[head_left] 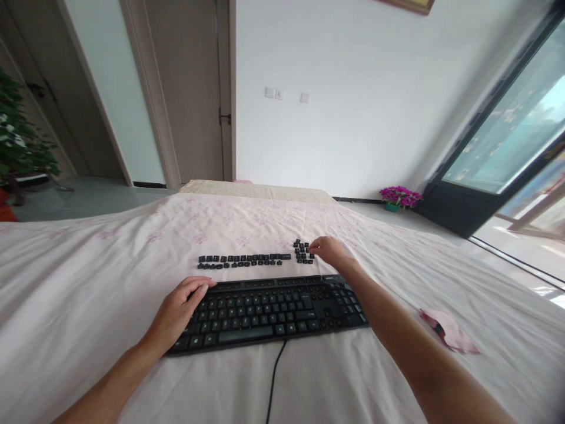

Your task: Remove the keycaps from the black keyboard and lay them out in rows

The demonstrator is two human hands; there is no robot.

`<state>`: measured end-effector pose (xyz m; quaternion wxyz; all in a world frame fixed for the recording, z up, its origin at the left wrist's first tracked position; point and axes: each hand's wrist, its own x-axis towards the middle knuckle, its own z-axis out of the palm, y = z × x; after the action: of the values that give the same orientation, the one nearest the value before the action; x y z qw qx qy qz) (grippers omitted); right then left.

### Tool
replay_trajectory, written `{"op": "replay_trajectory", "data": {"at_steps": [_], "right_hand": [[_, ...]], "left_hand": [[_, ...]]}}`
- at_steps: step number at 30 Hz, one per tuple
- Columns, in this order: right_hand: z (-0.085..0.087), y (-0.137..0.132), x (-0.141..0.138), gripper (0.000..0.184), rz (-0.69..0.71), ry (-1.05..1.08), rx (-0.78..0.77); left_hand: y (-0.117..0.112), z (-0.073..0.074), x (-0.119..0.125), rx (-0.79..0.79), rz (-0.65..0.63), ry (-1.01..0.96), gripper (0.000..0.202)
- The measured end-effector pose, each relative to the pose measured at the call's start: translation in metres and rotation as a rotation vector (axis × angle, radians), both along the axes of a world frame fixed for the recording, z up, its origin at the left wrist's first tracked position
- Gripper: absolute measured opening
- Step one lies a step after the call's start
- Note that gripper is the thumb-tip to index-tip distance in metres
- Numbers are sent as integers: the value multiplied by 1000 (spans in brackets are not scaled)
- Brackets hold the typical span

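Left hand (pixel 179 309) rested on keyboard (pixel 269 312) left end; right hand (pixel 327 250) touched loose keycaps (pixel 303 252) just behind keyboard.

Keyboard (pixel 269 312): black plastic, matt, with a faint sheen on the key tops.
Loose keycaps (pixel 245 260): black plastic, matt.
Cable (pixel 273 377): black, smooth sheath, near edge.
Sheet (pixel 88 306): pale pink cloth, matt, softly creased, with a faint flower print.
Small cloth (pixel 450 333): pink fabric, crumpled, near right.
Door (pixel 185 88): wood-look, smooth, far left.
Window (pixel 507 135): glossy glass in a dark frame, right.
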<state>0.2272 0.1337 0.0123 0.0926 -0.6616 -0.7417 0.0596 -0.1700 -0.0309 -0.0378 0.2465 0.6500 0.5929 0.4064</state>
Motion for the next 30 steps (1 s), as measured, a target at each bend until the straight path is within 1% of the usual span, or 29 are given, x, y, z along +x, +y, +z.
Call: {"op": "replay_trajectory", "data": {"at_steps": [6,14,23,30], "right_hand": [[1,0,-19,16,67,-70,6],[6,1,-18,16,68,-125,3],[11,-2,-19,18,56,-131,-18],[11,-5,-32,18,97,-116,22]], "left_hand": [[1,-1,-1,11,1,22,37],[1,1,0,10,-5,11,36],[0,0,0,16,-8,17,37],[1,-2,-1,14,-1,25,36]]}}
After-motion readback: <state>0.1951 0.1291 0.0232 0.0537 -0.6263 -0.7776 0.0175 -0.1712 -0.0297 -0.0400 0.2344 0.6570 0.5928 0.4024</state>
